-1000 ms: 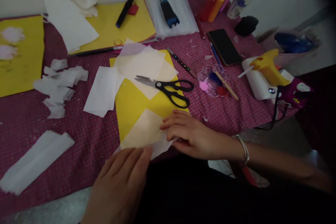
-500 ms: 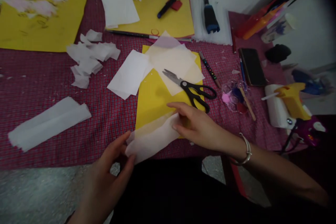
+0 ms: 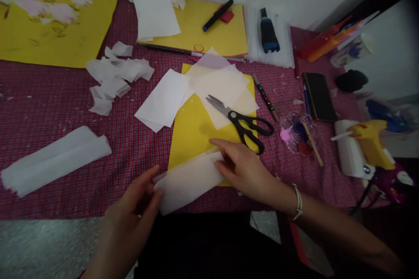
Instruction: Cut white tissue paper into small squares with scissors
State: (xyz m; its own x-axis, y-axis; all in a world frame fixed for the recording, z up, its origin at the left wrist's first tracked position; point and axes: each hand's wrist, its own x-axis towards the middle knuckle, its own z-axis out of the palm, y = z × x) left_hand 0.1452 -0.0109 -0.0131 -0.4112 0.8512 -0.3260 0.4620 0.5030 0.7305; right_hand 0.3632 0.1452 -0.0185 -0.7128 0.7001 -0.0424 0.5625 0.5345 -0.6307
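Note:
A folded strip of thin white tissue paper spans between my hands at the table's front edge. Thumb and fingers of my left hand close on its left end. My right hand pinches the right end, with the index finger extended over the yellow sheet. Part of the strip overlaps that sheet. Just beyond my right hand lie black-handled scissors, blades apart, on loose tissue sheets. White paper pieces rest left of them.
Folded white paper and crumpled tissue scraps lie at left. A yellow sheet with pink flowers is behind them. On the right are a paint palette, a phone, a marker and a yellow glue gun.
The tissue strip now lies flatter and straighter between my hands, its upper edge brought closer to the fold. Both hands keep their hold; the view has shifted slightly.

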